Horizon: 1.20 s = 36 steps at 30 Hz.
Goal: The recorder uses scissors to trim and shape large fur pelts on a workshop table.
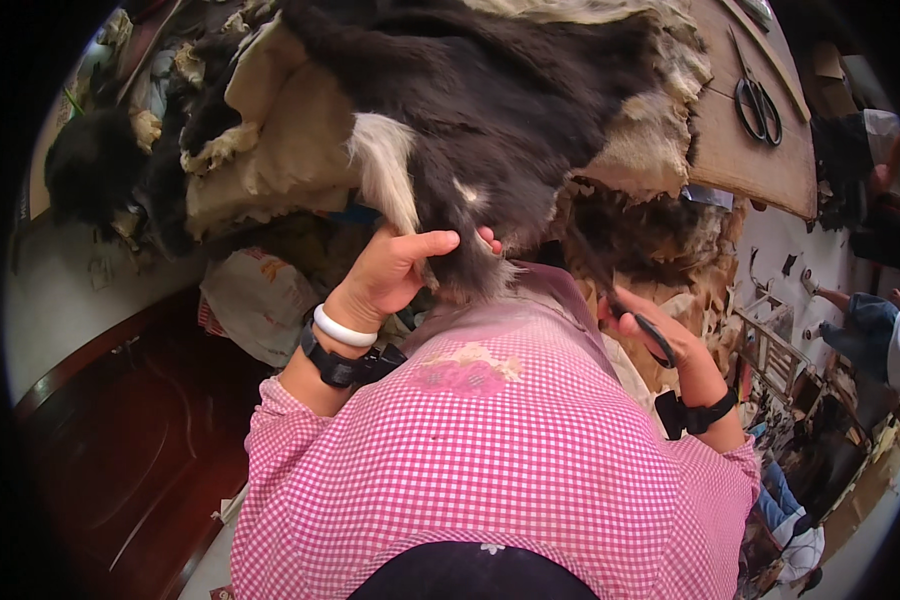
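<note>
A dark brown fur pelt (470, 90) with pale edges is spread over the work table and hangs off its near side. My left hand (385, 270) is closed on the pelt's lower edge, thumb on top, beside a tuft of long white hair (385, 170). To the right, below the table edge, my right hand (650, 320) is closed round a pair of black-handled scissors (658, 342). Their blades point up and away, apart from the held edge, and blend into the dark fur behind.
A second pair of black scissors (758, 105) lies on the wooden table (750, 160) at the far right. More pelts (100, 150) are heaped at the left. A white sack (260, 305) stands below them, near a dark red wooden surface (130, 430). Other people (875, 330) are at the right.
</note>
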{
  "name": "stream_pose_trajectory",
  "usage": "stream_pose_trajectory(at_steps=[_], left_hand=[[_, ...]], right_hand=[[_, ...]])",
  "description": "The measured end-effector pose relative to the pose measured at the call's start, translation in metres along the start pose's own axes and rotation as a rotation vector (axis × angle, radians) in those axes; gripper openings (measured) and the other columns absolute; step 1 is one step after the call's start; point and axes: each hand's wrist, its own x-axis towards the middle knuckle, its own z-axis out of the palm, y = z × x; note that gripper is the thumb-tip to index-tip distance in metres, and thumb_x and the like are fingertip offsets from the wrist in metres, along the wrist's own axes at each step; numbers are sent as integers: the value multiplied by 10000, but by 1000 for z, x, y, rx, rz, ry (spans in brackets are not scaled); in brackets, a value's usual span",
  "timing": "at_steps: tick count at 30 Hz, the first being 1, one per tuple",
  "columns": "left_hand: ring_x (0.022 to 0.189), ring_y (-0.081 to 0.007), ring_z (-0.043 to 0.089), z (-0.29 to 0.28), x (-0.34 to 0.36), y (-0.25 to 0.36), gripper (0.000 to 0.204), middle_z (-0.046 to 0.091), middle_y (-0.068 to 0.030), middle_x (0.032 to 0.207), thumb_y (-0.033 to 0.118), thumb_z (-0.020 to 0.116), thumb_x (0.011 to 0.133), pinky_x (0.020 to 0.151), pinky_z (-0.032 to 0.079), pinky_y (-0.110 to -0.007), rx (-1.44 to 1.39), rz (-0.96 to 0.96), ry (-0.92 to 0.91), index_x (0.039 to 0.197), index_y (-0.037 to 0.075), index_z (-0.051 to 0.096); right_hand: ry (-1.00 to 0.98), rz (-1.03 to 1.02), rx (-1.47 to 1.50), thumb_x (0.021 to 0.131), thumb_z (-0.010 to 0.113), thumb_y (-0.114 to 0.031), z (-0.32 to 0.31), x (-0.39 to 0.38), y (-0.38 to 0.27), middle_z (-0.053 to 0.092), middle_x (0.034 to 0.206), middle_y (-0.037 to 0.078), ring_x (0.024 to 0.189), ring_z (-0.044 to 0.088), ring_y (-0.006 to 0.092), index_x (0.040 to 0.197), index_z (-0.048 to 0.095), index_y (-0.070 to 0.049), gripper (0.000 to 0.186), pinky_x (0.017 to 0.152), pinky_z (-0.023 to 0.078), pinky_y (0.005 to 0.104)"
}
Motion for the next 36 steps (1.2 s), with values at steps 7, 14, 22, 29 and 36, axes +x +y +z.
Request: stream_pose_trajectory(at_steps=[7, 14, 22, 29, 36], left_hand=[[1051, -259, 626, 6, -6, -4, 423, 638, -163, 1121, -11, 615, 823, 924, 511, -368, -2, 11, 86, 1231, -40, 508], [1050, -217, 612, 4, -15, -13, 422, 624, -116, 1141, -13, 624, 848, 890, 526, -349, 49, 59, 178, 1251, -19, 502], [1028, -182, 616, -5, -22, -20, 428, 610, -93, 1161, -47, 623, 846, 868, 533, -307, 110, 40, 117, 1254, -8, 499], [971, -195, 634, -14, -25, -26, 395, 617, -89, 1106, -53, 630, 833, 839, 550, -318, 197, 58, 148, 1214, -15, 533], [977, -201, 634, -17, -22, -30, 401, 614, -92, 1111, -44, 645, 828, 850, 549, -320, 161, 62, 140, 1212, -22, 531]], right_hand=[[-156, 0, -150, 721, 420, -872, 19, 26, 12, 515, 1001, 149, 969, 511, 267, 1116, 536, 13, 976, 854, 398, 358], [-86, -202, -11, 747, 405, -858, 41, 58, -12, 544, 933, 105, 936, 530, 226, 1097, 545, -13, 925, 847, 413, 352], [42, -169, -32, 800, 523, -741, 53, 59, -9, 413, 698, 0, 691, 390, 107, 825, 496, -24, 718, 579, 350, 288], [-13, -31, -33, 813, 474, -754, 58, 37, -7, 497, 652, 34, 627, 484, 141, 848, 541, -20, 738, 571, 398, 299], [-102, -58, -80, 792, 434, -801, 71, 13, 3, 553, 967, 133, 935, 543, 236, 1092, 551, -1, 862, 854, 426, 355]])
